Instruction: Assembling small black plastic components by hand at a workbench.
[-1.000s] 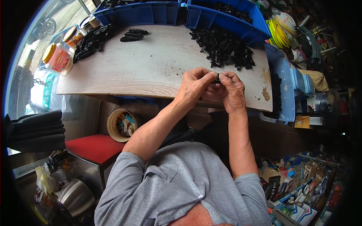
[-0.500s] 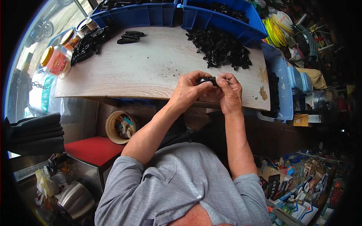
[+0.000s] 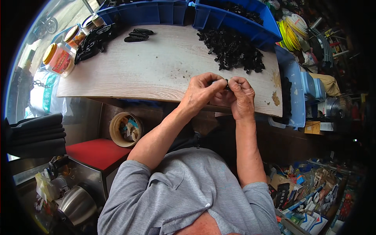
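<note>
Above the front edge of the table, my two hands meet around a black plastic part [image 3: 227, 82]. Only slivers of it show between the fingertips. My left hand [image 3: 199, 91] grips it, the thumb and index finger pressed together. From the other side my right hand [image 3: 243, 98] pinches it with thumb and curled fingers. Just beyond the hands lies a loose pile of small black plastic pieces [image 3: 233, 51]. Farther left are a few long black parts [image 3: 137, 36], and a heap of similar long black parts [image 3: 94, 42] sits at the table's left.
Two blue bins, the left [image 3: 145, 15] and the right [image 3: 239, 21], stand along the back holding black parts. Lidded jars [image 3: 59, 58] line the left edge. A light blue crate [image 3: 297, 90] adjoins the table's right side. A waste bucket [image 3: 114, 131] and red-topped cabinet [image 3: 92, 154] are lower left.
The fingers have closed further over the black part, so less of it shows. My left thumb and index finger have shifted slightly right. The view has moved a little.
</note>
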`<state>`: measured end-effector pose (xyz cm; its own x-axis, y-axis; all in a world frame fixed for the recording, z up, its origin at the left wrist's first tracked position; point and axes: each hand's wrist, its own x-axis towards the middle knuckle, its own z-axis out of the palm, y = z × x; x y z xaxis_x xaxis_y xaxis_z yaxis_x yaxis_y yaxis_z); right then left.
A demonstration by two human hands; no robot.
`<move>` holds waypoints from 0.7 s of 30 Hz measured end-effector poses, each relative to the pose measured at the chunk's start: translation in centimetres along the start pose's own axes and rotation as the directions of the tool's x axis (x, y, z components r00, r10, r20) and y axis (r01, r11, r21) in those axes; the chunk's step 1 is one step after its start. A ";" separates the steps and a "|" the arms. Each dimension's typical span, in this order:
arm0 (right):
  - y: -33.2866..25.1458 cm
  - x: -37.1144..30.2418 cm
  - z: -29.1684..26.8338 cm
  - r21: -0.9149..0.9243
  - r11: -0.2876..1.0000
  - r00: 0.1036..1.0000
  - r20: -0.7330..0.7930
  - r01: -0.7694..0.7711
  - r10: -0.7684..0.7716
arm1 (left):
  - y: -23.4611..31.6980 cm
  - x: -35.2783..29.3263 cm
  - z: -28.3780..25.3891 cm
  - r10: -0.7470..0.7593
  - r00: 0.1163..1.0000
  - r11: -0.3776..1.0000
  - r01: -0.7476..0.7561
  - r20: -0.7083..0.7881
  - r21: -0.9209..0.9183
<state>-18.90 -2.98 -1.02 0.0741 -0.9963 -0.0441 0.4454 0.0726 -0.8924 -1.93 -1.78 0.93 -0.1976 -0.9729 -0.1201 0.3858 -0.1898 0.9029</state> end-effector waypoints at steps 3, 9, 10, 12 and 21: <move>-0.5 -0.2 0.8 -0.017 0.999 0.999 0.036 -0.030 0.030 | -0.5 0.4 -0.3 -0.031 0.998 0.999 0.030 -0.052 -0.017; -0.9 -0.3 1.2 -0.003 0.998 0.997 0.055 -0.059 0.059 | -0.2 0.2 0.0 -0.007 0.999 0.999 0.004 -0.052 -0.053; -0.8 -0.2 1.3 0.032 0.998 0.997 0.064 -0.050 0.048 | 0.0 0.0 0.0 0.007 1.000 0.998 -0.009 -0.024 -0.069; -0.9 -0.4 1.4 0.022 0.999 0.997 0.061 -0.041 0.040 | -0.3 0.0 -0.7 0.029 0.999 0.999 -0.029 0.014 -0.045; 0.3 -0.2 0.5 0.038 0.998 0.999 -0.016 0.047 -0.047 | -0.3 -0.2 -0.5 0.011 0.998 1.000 -0.010 0.055 -0.020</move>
<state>-18.31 -2.76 -1.04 0.0388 -0.9992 -0.0096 0.4817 0.0271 -0.8759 -1.53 -1.63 0.48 -0.2424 -0.9662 -0.0872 0.4054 -0.1826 0.8957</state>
